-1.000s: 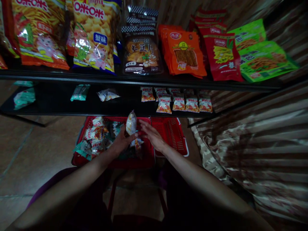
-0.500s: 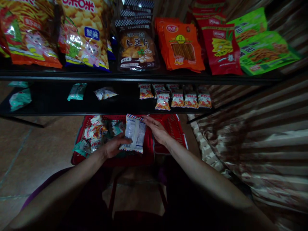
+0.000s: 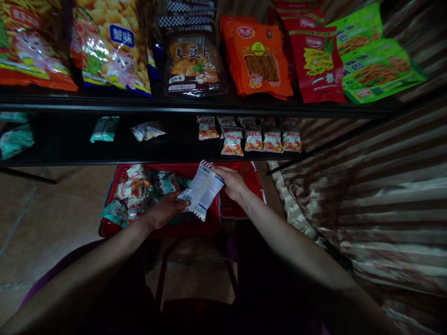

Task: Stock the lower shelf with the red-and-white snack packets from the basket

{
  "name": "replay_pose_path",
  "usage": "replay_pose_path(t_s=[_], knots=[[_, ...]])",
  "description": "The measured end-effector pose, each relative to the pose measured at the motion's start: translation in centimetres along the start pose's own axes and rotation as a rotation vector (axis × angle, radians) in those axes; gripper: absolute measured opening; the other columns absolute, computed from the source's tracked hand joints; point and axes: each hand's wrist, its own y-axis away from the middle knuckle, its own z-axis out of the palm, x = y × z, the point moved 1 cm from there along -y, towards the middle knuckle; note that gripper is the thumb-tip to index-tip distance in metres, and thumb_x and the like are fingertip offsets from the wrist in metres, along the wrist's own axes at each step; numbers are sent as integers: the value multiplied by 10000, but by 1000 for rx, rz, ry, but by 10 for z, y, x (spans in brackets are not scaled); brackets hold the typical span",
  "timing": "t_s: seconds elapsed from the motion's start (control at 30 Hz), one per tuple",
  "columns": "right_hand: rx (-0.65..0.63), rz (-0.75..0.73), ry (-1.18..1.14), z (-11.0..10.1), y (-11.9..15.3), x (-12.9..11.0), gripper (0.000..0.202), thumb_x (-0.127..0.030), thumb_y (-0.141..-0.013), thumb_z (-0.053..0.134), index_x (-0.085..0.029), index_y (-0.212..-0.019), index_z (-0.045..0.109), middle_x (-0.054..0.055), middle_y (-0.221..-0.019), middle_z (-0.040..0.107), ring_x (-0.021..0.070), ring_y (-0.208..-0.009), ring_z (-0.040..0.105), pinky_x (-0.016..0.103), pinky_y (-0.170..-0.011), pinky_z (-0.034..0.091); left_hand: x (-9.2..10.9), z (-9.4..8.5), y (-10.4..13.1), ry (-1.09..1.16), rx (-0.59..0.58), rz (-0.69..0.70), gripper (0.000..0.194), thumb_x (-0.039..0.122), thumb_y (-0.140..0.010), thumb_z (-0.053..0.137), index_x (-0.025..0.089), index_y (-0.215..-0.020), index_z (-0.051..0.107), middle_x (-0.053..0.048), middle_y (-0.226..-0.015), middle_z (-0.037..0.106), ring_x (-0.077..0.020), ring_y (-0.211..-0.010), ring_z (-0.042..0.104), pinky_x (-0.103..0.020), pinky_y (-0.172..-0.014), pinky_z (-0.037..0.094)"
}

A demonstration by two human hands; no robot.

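A white snack bag (image 3: 202, 191), its printed back and centre seam facing up, is held tilted between both hands over the red basket (image 3: 209, 228). My left hand (image 3: 167, 208) grips the lower left corner, thumb on top. At the upper right end, my right hand (image 3: 232, 182) has its fingers on the striped edge; its fingertips are partly hidden. Left of the bag, the basket holds orange-and-white snack bags (image 3: 131, 188) and green snack bags (image 3: 165, 181).
On the black lower shelf (image 3: 178, 151) lie a row of small snack bags (image 3: 232, 141), a lone white bag (image 3: 148, 131) and a green bag (image 3: 104, 129). Larger packets, one orange (image 3: 260, 60), fill the upper shelf. A striped curtain (image 3: 349, 186) hangs at right.
The snack bag has turned clockwise, its top end swinging right, and stays in both hands. My right hand has shifted slightly right. The whole view has moved a little.
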Motion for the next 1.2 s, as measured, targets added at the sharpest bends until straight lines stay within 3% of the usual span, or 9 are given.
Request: replay_pose_path(t_s=[0.23,0.47,0.83,1.07,1.2], knots=[[9,17,-66,3,1,-4,186,-270,-522,787,-186,-671,714,5,-646,710,147,-600,613,273,-622,465,2,4,3,-114,46,53,287,298,-621,782,159,-859,700,-34,-847,732,-180,-814,671,-314,-813,522],[-30,24,-52,0,-6,2,215,-295,-528,795,-173,-685,712,-2,-659,709,134,-602,598,264,-634,465,2,4,5,-133,33,64,207,254,-690,727,163,-875,706,-41,-874,732,-176,-837,670,-316,-815,533],[-4,-13,-32,3,-10,4,277,-325,-488,827,-177,-681,696,-25,-619,687,112,-567,579,255,-619,450,8,1,5,-30,-58,14,281,257,-729,705,112,-969,680,-111,-988,709,-219,-888,661,-401,-841,534],[-36,28,-22,6,-13,3,285,-304,-472,834,-175,-684,694,-17,-655,706,124,-602,610,264,-641,469,13,0,0,-15,-72,46,339,390,-724,706,136,-948,689,-114,-996,703,-233,-898,646,-355,-736,553],[-73,51,5,4,-13,3,287,-297,-467,833,-168,-685,700,-13,-641,703,122,-589,605,263,-618,466,13,3,-3,24,-39,43,323,404,-719,709,130,-889,691,-98,-897,712,-208,-811,648,-332,-706,532]])
